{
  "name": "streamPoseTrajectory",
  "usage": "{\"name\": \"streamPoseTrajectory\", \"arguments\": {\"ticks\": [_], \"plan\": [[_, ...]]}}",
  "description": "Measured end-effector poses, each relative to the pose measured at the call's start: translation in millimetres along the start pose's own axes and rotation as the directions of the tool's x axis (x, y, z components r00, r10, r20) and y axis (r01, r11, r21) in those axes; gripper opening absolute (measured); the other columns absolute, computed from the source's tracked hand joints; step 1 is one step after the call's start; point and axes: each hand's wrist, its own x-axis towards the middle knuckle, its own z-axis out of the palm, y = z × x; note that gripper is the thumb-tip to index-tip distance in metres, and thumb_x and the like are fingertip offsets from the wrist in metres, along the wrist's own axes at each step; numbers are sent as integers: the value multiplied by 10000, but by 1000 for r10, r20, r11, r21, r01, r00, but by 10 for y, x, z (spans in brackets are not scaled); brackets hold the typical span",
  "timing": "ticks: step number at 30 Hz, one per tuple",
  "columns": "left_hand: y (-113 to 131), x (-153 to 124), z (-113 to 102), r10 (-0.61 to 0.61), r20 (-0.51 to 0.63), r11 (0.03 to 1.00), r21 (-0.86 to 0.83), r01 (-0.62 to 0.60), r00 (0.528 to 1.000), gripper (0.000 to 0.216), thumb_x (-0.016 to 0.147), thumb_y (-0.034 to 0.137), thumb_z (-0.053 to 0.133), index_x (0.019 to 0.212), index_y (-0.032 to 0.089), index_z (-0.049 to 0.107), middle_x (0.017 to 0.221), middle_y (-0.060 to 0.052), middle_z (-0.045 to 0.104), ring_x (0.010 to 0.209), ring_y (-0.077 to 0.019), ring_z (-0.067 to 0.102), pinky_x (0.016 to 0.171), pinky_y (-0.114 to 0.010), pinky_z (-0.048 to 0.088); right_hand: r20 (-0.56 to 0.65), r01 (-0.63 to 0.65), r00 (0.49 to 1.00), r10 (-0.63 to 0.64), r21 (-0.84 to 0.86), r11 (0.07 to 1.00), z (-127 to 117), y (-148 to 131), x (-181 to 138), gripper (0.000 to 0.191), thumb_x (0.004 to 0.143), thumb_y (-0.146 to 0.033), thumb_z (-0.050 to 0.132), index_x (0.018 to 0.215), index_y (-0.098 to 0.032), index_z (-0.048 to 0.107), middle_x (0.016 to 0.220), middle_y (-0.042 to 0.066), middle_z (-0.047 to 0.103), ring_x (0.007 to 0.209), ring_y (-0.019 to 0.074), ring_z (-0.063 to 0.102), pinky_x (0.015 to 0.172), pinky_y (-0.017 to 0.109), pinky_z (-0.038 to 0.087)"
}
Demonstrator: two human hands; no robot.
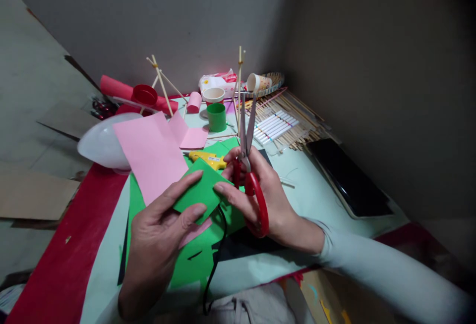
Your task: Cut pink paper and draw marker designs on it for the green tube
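Green paper (201, 188) in left hand (158, 235)

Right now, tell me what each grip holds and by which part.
Left grip: green paper, by its left part. Right grip: scissors, by the red handles, its thumb also on the paper's right side.

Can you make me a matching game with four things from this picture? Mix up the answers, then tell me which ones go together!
Things
1. scissors
2. glue gun
3. paper piece
4. tablet

Clues
A. green, held in the left hand
B. dark screen, on the right side of the table
C. blades up, in the right hand
D. yellow

Pairs: 1-C, 2-D, 3-A, 4-B
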Motion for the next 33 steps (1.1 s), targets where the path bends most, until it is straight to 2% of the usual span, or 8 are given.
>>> {"name": "streamPoseTrajectory", "arguments": {"ticks": [3, 6, 9, 13, 19, 26, 33], "plan": [[-7, 17, 7, -60, -24, 996, -75, 58, 998, 465, 614, 281, 972, 1057, 270, 832, 929, -22, 809, 704, -232, 770, 575, -283, 669, 83, -45, 995, 46, -13, 999, -44, -94, 9, 462, 843, -348, 827, 1140, -254, 486, 968, -15, 602, 801, 135, 609, 717, 267, 524], [-6, 48, -23, -63, -86, 981, -187, 46, 994, 449, 639, 256, 962, 1064, 287, 821, 856, 2, 801, 620, -172, 742, 565, -243, 650, 183, -78, 978, 102, -134, 988, -157, -268, 66, 405, 888, -418, 774, 1115, -243, 488, 877, -33, 581, 722, 125, 559, 662, 261, 486], [16, 83, -80, 7, -158, 965, -257, -48, 987, 424, 656, 199, 947, 1048, 301, 820, 894, 11, 810, 674, -156, 758, 629, -220, 649, 300, -102, 928, 220, -364, 926, -284, -412, 139, 370, 939, -509, 679, 1081, -227, 487, 825, -35, 559, 682, 127, 504, 629, 270, 441], [37, 111, -131, 47, -193, 950, -295, -104, 980, 400, 672, 151, 928, 1029, 297, 824, 850, 18, 807, 675, -144, 762, 636, -196, 641, 404, -38, 859, 314, -563, 826, -320, -446, 160, 453, 917, -593, 671, 1107, -211, 517, 945, 20, 629, 768, 177, 567, 671, 313, 450], [1, 88, -120, 111, -185, 958, -242, -154, 976, 387, 718, 124, 903, 1050, 307, 826, 985, 12, 821, 747, -148, 787, 728, -205, 657, 415, -3, 848, 330, -618, 786, -204, -431, 75, 505, 837, -617, 751, 1111, -231, 575, 925, 15, 641, 774, 205, 580, 668, 334, 466], [-2, 54, -101, 138, -224, 969, -171, -178, 965, 386, 718, 132, 909, 1050, 308, 826, 1011, 26, 817, 742, -125, 777, 724, -168, 644, 401, -13, 860, 317, -604, 797, -196, -460, 56, 514, 827, -646, 749, 1090, -236, 585, 982, 32, 660, 862, 232, 627, 714, 344, 484], [-33, 56, -124, 157, -214, 968, -161, -193, 964, 401, 734, 136, 897, 1080, 320, 812, 979, 41, 816, 681, -122, 761, 702, -207, 655, 399, -31, 856, 328, -594, 804, -207, -433, 61, 485, 862, -654, 709, 1086, -246, 572, 940, 21, 653, 804, 215, 610, 672, 323, 475]]}}
